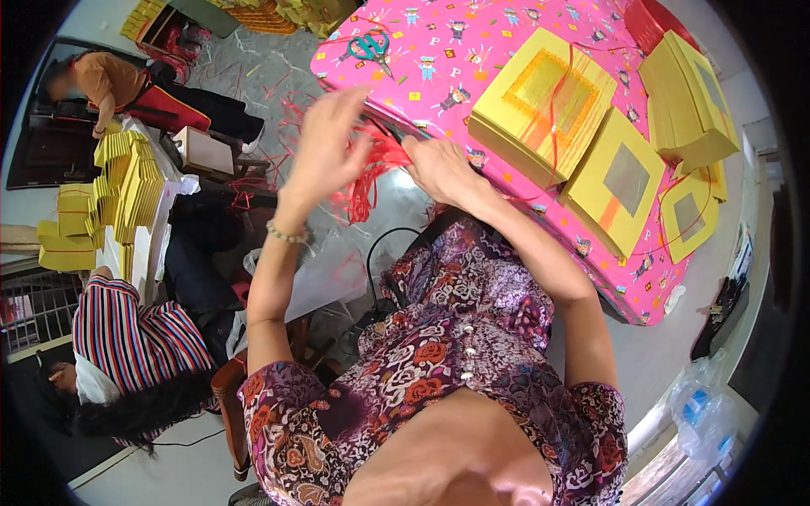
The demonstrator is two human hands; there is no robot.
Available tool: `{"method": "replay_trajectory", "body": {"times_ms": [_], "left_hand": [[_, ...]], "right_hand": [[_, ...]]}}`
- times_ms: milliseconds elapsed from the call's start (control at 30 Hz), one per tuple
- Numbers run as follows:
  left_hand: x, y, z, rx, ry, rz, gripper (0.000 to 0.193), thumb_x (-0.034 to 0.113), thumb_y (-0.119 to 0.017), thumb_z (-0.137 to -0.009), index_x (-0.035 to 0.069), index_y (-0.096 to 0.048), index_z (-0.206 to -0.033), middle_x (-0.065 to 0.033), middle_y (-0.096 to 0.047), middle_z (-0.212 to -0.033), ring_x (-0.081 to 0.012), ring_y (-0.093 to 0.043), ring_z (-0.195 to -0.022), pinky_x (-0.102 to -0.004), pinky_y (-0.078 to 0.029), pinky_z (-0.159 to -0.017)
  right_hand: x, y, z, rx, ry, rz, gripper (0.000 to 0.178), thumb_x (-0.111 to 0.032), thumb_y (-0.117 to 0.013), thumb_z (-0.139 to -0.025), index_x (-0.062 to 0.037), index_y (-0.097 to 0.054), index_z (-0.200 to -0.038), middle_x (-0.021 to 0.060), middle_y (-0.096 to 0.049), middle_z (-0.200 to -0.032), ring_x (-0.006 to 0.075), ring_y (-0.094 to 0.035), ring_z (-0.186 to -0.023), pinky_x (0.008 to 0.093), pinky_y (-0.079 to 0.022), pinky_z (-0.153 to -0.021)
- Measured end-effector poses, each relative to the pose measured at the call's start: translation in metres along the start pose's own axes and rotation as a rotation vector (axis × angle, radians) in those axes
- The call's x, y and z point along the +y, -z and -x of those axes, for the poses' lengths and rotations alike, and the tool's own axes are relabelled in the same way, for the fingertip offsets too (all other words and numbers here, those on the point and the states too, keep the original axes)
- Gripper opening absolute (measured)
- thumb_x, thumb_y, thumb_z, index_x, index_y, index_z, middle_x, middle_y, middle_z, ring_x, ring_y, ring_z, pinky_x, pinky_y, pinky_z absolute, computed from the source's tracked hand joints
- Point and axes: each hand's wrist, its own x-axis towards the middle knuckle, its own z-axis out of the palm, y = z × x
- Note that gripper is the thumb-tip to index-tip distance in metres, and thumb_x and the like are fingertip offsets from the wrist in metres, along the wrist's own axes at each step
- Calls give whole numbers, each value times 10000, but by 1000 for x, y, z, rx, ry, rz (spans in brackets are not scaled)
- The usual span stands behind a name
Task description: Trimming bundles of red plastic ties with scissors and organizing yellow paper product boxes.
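My left hand [327,152] is raised just off the near left edge of the pink table, fingers stretched out and slightly blurred, with nothing visible in it. My right hand [445,171] is closed at the table's edge. A thin dark piece runs from its fingers toward the left, too small to name. A bunch of red ribbon strips [364,187] hangs at the table edge between and below my hands. To the right of my right hand lies a stack of yellow paper pieces [516,84] with a loose red ribbon [554,114] across it.
Teal-handled scissors [369,49] lie on the pink printed tablecloth [439,110]. More yellow stacks [688,110] and a red basin [654,25] are at the right. At left, two people work by a table of yellow stacks [126,190]. Ribbon scraps litter the floor.
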Motion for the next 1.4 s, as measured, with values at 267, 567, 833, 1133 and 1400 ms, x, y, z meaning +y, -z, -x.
{"method": "replay_trajectory", "body": {"times_ms": [267,567,833,1133,1400], "left_hand": [[8,8,-14,-18,33,551,550,112,-546,-718,-10,-484,-1250,-131,-571,-1190,-215,-518,-1144,-364,-364,-997],[18,-50,1,61,329,290,430,419,-422,-938,76,-670,-865,-159,-613,-663,-331,-632,-652,-396,-462,-565],[-73,12,14,676,96,-86,360,220,-554,-911,32,-579,-605,-61,-486,-497,-158,-434,-425,-319,-347,-421],[-135,59,43,274,631,-199,462,379,-528,-926,-42,-663,-792,-54,-637,-706,-91,-559,-656,-268,-439,-623],[2,4,-11,74,291,552,338,231,-417,-973,-11,-620,-1094,-134,-661,-1034,-203,-617,-980,-322,-459,-864]], "right_hand": [[-5,29,-17,-4,-16,190,161,-104,-506,-770,16,-603,-815,230,-634,-732,383,-646,-703,479,-499,-597],[-19,30,-17,-58,34,153,201,-155,-542,-805,25,-628,-777,237,-622,-713,376,-636,-696,480,-484,-618],[13,44,1,-243,94,-345,319,-351,-462,-957,-32,-459,-952,94,-531,-610,238,-573,-588,382,-440,-570],[15,60,25,-192,-34,-75,304,-305,-460,-944,-10,-486,-1017,236,-561,-676,438,-563,-687,519,-409,-630],[-28,47,0,-40,120,128,155,-115,-499,-838,36,-533,-857,238,-585,-639,411,-612,-653,499,-452,-569]]}}
